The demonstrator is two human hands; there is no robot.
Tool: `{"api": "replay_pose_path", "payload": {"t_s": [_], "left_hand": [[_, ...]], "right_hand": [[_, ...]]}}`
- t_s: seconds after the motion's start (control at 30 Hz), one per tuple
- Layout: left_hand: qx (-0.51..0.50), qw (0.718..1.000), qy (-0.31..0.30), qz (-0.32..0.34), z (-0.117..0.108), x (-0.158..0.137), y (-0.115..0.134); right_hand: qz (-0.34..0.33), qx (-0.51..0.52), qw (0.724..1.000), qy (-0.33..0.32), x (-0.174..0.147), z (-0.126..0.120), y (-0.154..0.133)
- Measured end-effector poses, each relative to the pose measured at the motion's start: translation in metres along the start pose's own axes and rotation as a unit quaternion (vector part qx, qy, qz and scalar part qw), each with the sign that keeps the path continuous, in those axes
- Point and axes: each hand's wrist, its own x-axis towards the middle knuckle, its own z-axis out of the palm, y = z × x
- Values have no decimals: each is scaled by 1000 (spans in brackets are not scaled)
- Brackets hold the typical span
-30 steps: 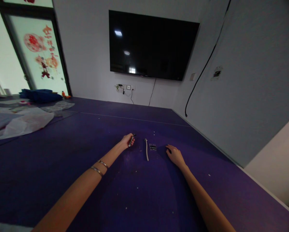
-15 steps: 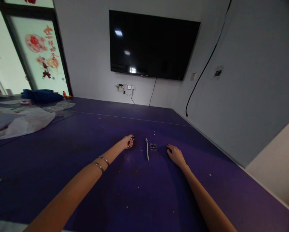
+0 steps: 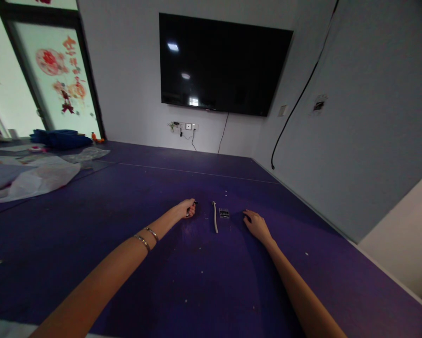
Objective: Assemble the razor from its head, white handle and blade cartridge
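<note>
My left hand (image 3: pixel 188 208) is closed around a small slim object (image 3: pixel 196 202). Its dark tip pokes out past the thumb, and the rest is too hidden to tell its kind. Two bracelets circle that wrist. My right hand (image 3: pixel 256 223) rests on the purple surface, loosely curved, thumb and fingers apart, with nothing visible in it. Between the hands lies a thin whitish stick-like piece (image 3: pixel 215 218), slightly bent, with a small notched top. Just right of it is a small clear case (image 3: pixel 224 213) with dark contents, nearer my right hand but not touching it.
Tiny white bits (image 3: pixel 226 193) dot the purple surface (image 3: pixel 154 291). Crumpled clear plastic (image 3: pixel 52 180) and a folded blue cloth (image 3: pixel 61 139) lie at the left. A black cable (image 3: pixel 295 110) hangs down the right wall. A television (image 3: pixel 225 65) hangs ahead.
My left hand has dipped and turned slightly, with the small object's dark tip now a little lower. My right hand, the whitish piece and the case stay put.
</note>
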Motion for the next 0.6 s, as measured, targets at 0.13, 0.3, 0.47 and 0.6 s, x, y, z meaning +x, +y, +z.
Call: {"api": "replay_pose_path", "payload": {"t_s": [0.13, 0.3, 0.47, 0.6], "left_hand": [[8, 1000, -6, 7, -2, -3, -1], [24, 999, -5, 34, -5, -3, -3], [47, 996, 13, 71, -5, -2, -5], [60, 989, 30, 130, -4, -2, -7]], "right_hand": [[1, 1, 1000, 0, 0, 0, 0], [-1, -6, 1000, -3, 0, 0, 0], [-2, -6, 1000, -3, 0, 0, 0], [-5, -3, 1000, -3, 0, 0, 0]]}}
